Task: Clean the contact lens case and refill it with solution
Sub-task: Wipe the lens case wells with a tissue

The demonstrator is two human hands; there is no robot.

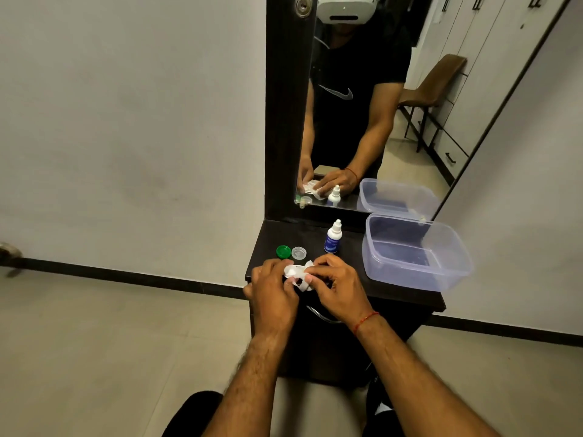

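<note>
above the dark bench's (284,234) front-left edge, the left hand (273,290) grips the small white lens case (291,271) while the right hand (339,288) pinches crumpled white tissue (308,287) against it; best to twist the tissue gently into each well.

Table (394,294): dark, matt, wood-look top. Container (416,275): translucent smooth plastic. Green cap (283,251): glossy plastic; clear cap (298,252) at its 3 o'clock. Tissue (296,274): white, crumpled, soft paper. Bottle (333,238): smooth plastic.

One cap (283,251) was green, the other cap (298,252) clear. The bottle (333,237) was white (label blue), the tissue (304,287) white too.
</note>
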